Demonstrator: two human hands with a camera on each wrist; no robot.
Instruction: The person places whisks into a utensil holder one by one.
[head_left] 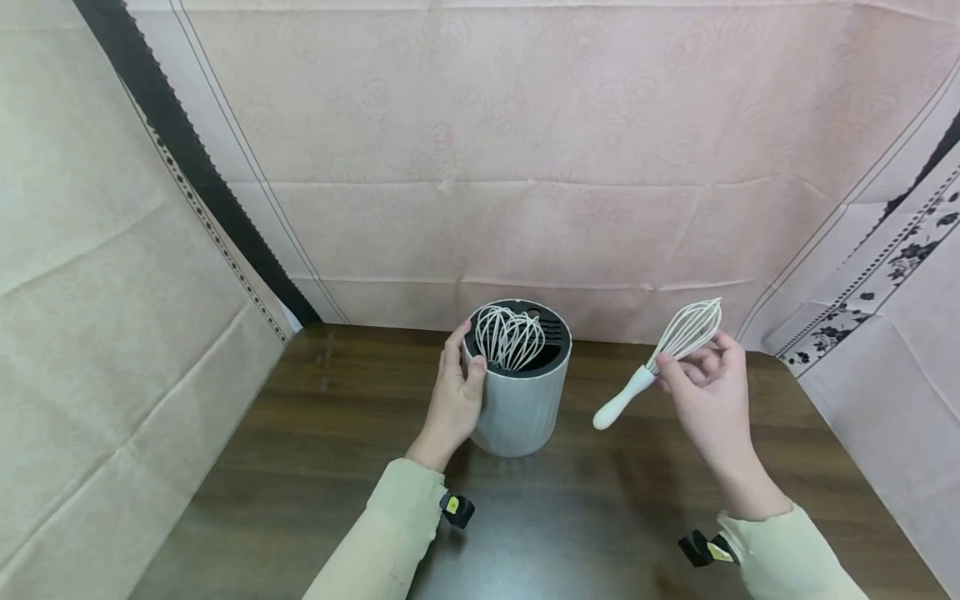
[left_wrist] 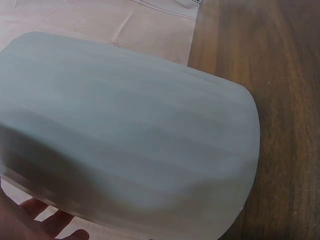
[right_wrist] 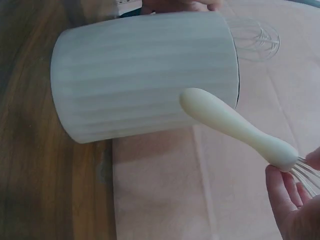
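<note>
A grey, ribbed utensil holder (head_left: 519, 417) with a black slotted top (head_left: 553, 329) stands upright on the table. White wire whisk heads (head_left: 510, 337) stick up from its opening; their handles are hidden inside. My left hand (head_left: 453, 392) grips the holder's left side near the rim, thumb toward the front. To the right of the holder, my right hand (head_left: 708, 392) pinches a white whisk (head_left: 630, 396) by the wires close to its handle. That whisk is tilted above the table, handle down toward the holder and wire head up. In the right wrist view its handle (right_wrist: 225, 120) appears in front of the holder.
The dark wooden table (head_left: 315, 500) extends around the holder. A pale cloth wall (head_left: 525, 167) rises right behind the table's back edge, with further cloth (head_left: 97, 375) at the left and right sides. Both sleeves carry a small black wrist device (head_left: 457, 510).
</note>
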